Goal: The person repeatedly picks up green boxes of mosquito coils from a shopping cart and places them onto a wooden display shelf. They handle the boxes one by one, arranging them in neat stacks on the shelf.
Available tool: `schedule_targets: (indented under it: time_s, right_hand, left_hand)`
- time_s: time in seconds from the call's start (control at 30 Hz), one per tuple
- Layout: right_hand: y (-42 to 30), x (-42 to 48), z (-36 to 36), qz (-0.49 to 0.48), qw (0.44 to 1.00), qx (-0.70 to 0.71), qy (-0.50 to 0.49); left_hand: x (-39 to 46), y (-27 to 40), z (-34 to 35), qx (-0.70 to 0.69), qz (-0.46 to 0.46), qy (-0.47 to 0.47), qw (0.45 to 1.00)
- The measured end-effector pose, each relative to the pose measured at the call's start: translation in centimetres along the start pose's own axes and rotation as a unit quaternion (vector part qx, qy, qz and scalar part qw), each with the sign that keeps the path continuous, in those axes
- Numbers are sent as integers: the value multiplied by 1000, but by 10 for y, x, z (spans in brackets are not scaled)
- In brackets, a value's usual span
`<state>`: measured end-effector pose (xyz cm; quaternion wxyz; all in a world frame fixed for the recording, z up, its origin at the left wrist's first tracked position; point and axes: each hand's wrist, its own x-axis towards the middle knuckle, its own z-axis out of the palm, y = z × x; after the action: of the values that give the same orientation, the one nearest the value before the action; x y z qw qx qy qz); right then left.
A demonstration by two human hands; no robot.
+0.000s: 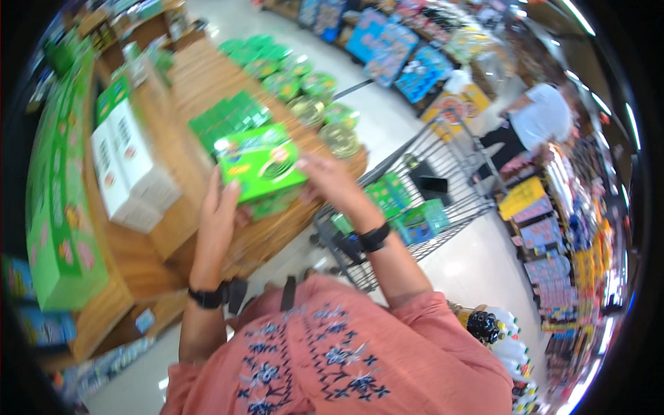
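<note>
Between my two hands, above a wooden display counter [192,67], is a bright green printed box [259,161]. My left hand [220,199] grips its near left corner, thumb on top. At its right edge my right hand [327,179] holds on with the fingers. Beneath it part of another green pack [272,203] shows; whether it is held too I cannot tell. Just beyond the box, rows of small green packs [228,119] stand on the counter. Round green and gold lidded tubs [301,83] line the counter's right side.
White cartons [129,166] and a long green display box [62,207] stand at left. A wire shopping cart [436,155] with green packs [389,194] and a dark phone [433,184] is right of the counter. A person [539,114] stands beyond it, near stocked shelves. Bottles [485,326] stand lower right.
</note>
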<state>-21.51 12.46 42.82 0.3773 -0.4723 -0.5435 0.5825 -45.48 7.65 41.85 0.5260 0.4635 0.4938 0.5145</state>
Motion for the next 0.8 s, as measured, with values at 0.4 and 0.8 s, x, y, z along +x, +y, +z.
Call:
schedule_targets:
  time_s: [0.4, 0.8]
  right_hand:
    - [20, 35, -2, -35, 990, -136, -13]
    - [58, 53, -4, -233, 910, -336, 62]
  left_hand:
    - [20, -15, -14, 307, 167, 44, 936]
    - [8, -2, 1, 424, 167, 105, 884]
